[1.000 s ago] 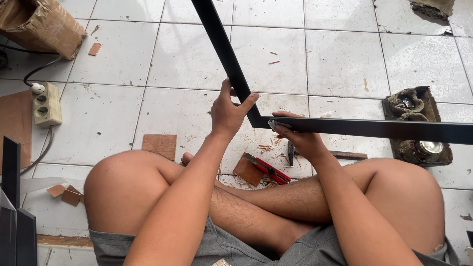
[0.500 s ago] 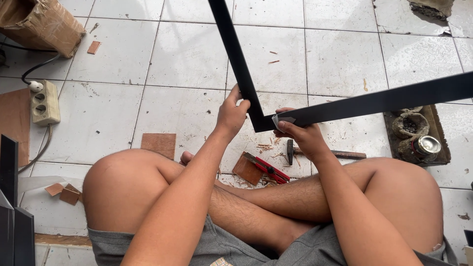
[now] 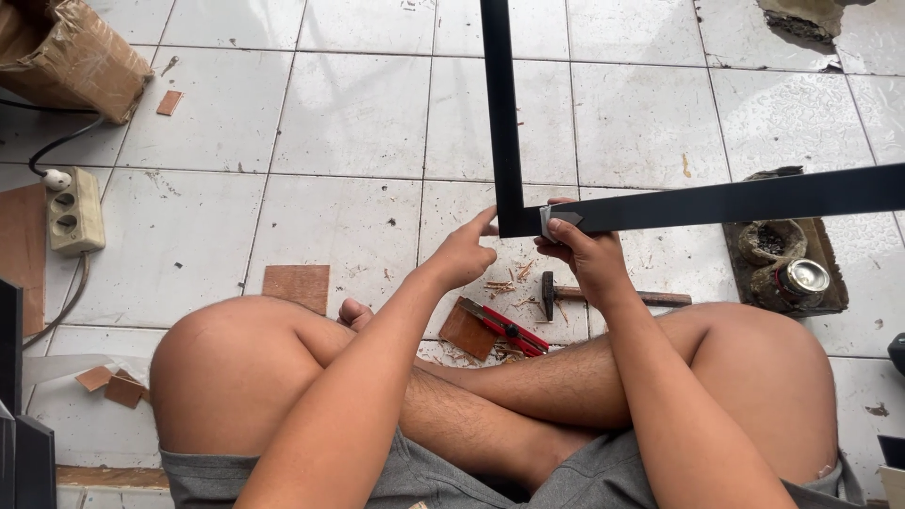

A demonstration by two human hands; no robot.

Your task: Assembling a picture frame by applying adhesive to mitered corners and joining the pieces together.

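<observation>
White tiled floor (image 3: pixel 330 123), black frame corner (image 3: pixel 514 221) held up centre, right hand (image 3: pixel 584 254) gripping it, left hand (image 3: pixel 464 253) open with fingertips touching, hammer (image 3: pixel 603 295) and red utility knife (image 3: pixel 504 326) below, power strip (image 3: pixel 74 211) far left.

The frame (image 3: pixel 504 123) looks matt black and smooth. The floor (image 3: pixel 330 123) is glossy white tile, the box (image 3: pixel 71 57) creased brown cardboard, the scraps (image 3: pixel 295 283) bare wood.
</observation>
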